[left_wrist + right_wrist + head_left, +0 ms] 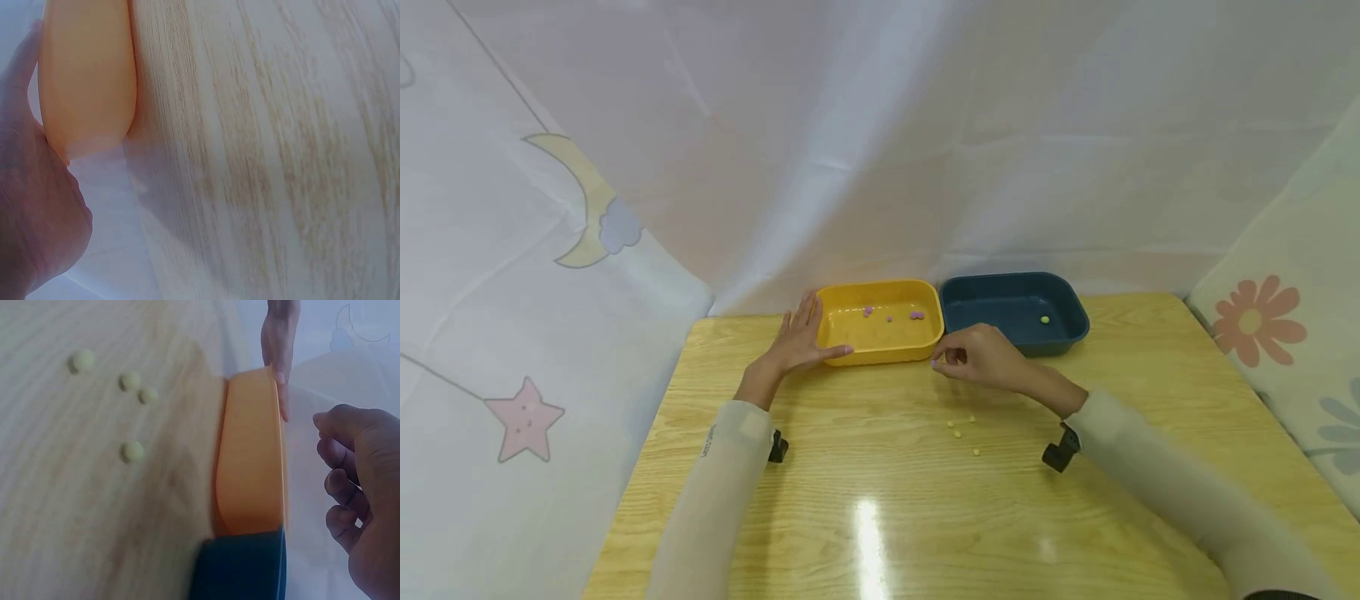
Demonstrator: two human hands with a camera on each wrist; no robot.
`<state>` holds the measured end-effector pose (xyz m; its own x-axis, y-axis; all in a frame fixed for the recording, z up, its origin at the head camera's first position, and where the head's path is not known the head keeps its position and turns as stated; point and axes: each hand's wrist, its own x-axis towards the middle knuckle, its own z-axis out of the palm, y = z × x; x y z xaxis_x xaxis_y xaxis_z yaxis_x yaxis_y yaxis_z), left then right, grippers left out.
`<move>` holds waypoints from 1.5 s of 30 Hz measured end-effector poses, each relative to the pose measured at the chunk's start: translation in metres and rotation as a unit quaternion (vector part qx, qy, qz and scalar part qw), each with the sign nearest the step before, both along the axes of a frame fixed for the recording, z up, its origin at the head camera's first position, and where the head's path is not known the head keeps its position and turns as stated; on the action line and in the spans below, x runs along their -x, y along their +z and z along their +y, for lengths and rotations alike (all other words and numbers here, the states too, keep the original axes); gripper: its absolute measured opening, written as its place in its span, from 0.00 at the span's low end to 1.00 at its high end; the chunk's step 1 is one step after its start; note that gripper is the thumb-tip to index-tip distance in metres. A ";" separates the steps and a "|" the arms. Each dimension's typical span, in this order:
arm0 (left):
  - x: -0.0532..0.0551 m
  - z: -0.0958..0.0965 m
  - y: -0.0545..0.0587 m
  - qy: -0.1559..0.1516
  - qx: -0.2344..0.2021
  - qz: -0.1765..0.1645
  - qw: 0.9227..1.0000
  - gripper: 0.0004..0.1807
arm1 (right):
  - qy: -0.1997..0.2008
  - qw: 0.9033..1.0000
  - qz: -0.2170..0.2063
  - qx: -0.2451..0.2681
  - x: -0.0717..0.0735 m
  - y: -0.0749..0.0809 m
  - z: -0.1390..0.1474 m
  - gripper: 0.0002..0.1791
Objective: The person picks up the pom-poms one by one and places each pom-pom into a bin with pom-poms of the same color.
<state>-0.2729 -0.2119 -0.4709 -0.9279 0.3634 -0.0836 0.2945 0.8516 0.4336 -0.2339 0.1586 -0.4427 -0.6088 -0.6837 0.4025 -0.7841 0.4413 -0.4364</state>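
My left hand rests against the left end of a yellow tray, fingers spread at its side and thumb along the near rim. Several small purple balls lie in that tray. My right hand is held over the near side, where the yellow tray meets a dark blue tray. Its fingers are bent, with thumb and forefinger close together; whether anything small is between the tips is hidden. One yellow ball lies in the blue tray. Several yellow balls sit on the table below the right hand.
Both trays stand side by side at the back edge of the wooden table. Behind rises a pale cloth backdrop, with printed side panels to left and right. Each wrist bears a small black camera.
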 end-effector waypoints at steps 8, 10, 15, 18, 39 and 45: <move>0.000 0.003 -0.001 -0.004 0.003 -0.002 1.000 0.69 | -0.048 0.998 0.019 -0.031 0.035 0.013 -0.011 0.04; -0.001 0.002 -0.001 -0.004 0.002 -0.003 1.000 0.69 | -0.061 0.997 0.017 -0.034 0.043 0.015 -0.014 0.05; -0.002 0.002 0.000 -0.001 0.002 -0.004 1.000 0.69 | -0.089 0.995 0.010 -0.037 0.063 0.017 -0.019 0.07; -0.003 0.001 0.000 0.000 0.004 -0.005 1.000 0.68 | -0.100 0.994 0.005 -0.034 0.075 0.015 -0.021 0.07; 0.003 -0.002 -0.006 0.000 -0.003 -0.006 1.000 0.73 | -0.200 0.975 -0.067 -0.075 0.119 0.004 -0.039 0.07; 0.002 -0.003 -0.006 -0.002 -0.018 0.001 1.000 0.73 | -0.218 0.969 -0.074 -0.092 0.126 0.001 -0.039 0.09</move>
